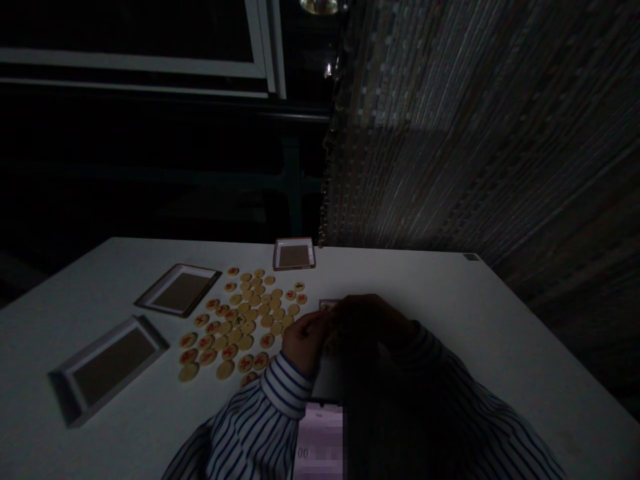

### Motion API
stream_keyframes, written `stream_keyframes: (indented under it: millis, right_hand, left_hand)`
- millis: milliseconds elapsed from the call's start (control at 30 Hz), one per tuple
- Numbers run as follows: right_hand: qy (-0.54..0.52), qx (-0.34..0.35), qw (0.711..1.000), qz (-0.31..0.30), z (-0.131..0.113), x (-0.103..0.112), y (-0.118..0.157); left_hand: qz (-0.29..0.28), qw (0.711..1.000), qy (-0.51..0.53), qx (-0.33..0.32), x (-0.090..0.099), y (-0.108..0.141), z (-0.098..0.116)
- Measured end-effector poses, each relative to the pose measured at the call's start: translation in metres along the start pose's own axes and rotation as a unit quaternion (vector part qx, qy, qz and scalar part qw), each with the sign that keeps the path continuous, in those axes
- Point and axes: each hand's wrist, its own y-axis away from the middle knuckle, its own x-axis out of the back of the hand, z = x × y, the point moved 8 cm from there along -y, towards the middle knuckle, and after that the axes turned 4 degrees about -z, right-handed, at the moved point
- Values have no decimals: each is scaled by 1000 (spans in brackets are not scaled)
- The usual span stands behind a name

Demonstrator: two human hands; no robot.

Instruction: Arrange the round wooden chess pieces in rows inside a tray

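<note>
My left hand [306, 339] is at the near left side of a small box [324, 303], its fingers curled in; what they hold, if anything, is hidden. My right hand [373, 317] arches over the same box from the right, its fingers lost in deep shadow. Between the hands a few round Chinese chess pieces [330, 343] show in the box. To the left of my left hand, many Chinese chess pieces [249, 313] lie spread on the white table [475, 347], some with red or black characters up, others blank side up.
Two shallow trays [180, 290] [294, 255] lie further back. A deeper open box [113, 367] stands at the left. A lit phone [320, 440] is near my body. Beyond the table hang a string curtain [425, 133] and a white window frame [135, 63]. The light is dim.
</note>
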Motion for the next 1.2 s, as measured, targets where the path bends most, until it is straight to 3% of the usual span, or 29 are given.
stream_keyframes:
  millis: [133, 300, 500, 800, 1000, 1200]
  right_hand:
    - [-10, -15, 1000, 4, 3, 0, 0]
    - [78, 25, 997, -17, -5, -2, -1]
    - [40, 20, 999, 9, -7, 1, 0]
    - [81, 34, 996, 27, -19, 2, 0]
    - [98, 61, 993, 16, -26, 1, 2]
    - [223, 104, 968, 53, -29, 1, 4]
  left_hand:
    - [-8, 1000, -18, -11, -1, 1, 5]
    - [-22, 999, -26, -17, -3, 1, 6]
    - [-13, 999, -44, -6, -1, 2, 5]
    - [11, 999, 29, 9, 3, 2, 7]
    - [-11, 998, 47, 29, -1, 2, 0]
    - [-11, 996, 78, 52, -1, 2, 1]
